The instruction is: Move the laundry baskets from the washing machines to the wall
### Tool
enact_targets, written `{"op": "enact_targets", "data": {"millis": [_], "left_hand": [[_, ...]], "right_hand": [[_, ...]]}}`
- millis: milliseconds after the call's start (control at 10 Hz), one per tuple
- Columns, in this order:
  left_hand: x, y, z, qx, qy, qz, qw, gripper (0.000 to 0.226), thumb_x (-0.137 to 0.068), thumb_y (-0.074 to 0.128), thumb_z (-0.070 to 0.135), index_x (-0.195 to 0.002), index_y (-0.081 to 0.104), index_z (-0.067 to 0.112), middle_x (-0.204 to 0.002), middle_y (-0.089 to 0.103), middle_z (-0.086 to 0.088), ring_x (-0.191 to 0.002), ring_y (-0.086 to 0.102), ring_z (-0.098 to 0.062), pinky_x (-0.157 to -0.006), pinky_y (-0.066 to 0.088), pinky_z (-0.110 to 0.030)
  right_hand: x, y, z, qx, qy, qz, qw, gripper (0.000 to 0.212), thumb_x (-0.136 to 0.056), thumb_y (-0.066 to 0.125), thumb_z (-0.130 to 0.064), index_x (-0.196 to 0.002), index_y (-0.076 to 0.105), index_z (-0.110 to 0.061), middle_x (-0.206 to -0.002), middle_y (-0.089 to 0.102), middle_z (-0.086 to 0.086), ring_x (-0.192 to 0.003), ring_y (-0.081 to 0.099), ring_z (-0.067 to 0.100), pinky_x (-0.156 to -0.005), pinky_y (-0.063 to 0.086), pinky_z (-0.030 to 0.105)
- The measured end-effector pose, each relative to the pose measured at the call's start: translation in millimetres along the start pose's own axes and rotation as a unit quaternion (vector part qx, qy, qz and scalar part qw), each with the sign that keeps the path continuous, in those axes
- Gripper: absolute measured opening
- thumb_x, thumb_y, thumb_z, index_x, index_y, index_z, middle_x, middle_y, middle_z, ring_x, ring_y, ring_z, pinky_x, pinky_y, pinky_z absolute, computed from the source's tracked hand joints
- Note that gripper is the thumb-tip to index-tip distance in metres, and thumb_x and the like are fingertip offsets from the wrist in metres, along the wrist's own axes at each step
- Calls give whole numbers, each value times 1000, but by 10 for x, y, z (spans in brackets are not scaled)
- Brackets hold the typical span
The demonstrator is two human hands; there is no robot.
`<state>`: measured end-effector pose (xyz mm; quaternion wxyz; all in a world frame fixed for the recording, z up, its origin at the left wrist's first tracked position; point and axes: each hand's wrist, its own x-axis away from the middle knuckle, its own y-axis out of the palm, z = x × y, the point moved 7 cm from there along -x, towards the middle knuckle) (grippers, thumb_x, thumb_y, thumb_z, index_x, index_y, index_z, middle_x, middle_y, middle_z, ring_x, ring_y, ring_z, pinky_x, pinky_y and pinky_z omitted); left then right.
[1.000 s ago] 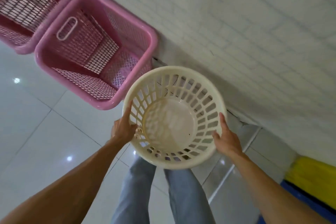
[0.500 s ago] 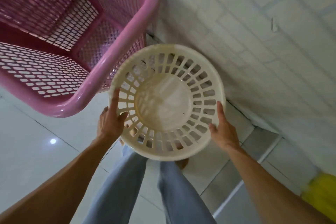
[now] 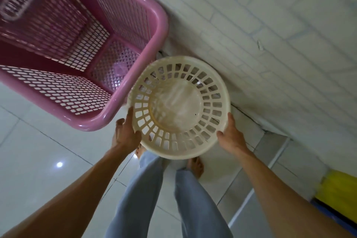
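— Cream plastic, that round laundry basket (image 3: 179,108); where is it?
— Held low beside the white tiled wall (image 3: 270,35), its rim just by the pink rectangular basket (image 3: 123,91) on the floor.
— And the hands?
— Left hand (image 3: 125,133) and right hand (image 3: 230,137) each curl closed round opposite sides of its rim.

Setting: indoor laundry area, home or shop not determinable. Evidence: glossy white floor tiles (image 3: 34,141), white brick-pattern wall (image 3: 270,25), pink laundry basket (image 3: 135,87) against it, cream round basket (image 3: 179,149) alongside.
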<state>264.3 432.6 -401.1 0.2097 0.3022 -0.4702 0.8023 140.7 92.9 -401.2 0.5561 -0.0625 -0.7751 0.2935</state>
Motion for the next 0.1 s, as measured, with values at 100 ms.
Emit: {"op": "enact_targets", "data": {"millis": [100], "left_hand": [[513, -194, 267, 45, 47, -1, 998, 86, -89, 61, 34, -150, 1, 37, -135, 54, -10, -119, 54, -39, -90, 52, -60]], "right_hand": [[502, 21, -156, -28, -9, 11, 1000, 81, -99, 53, -19, -159, 2, -38, -134, 62, 11, -111, 62, 31, -86, 47, 36]]}}
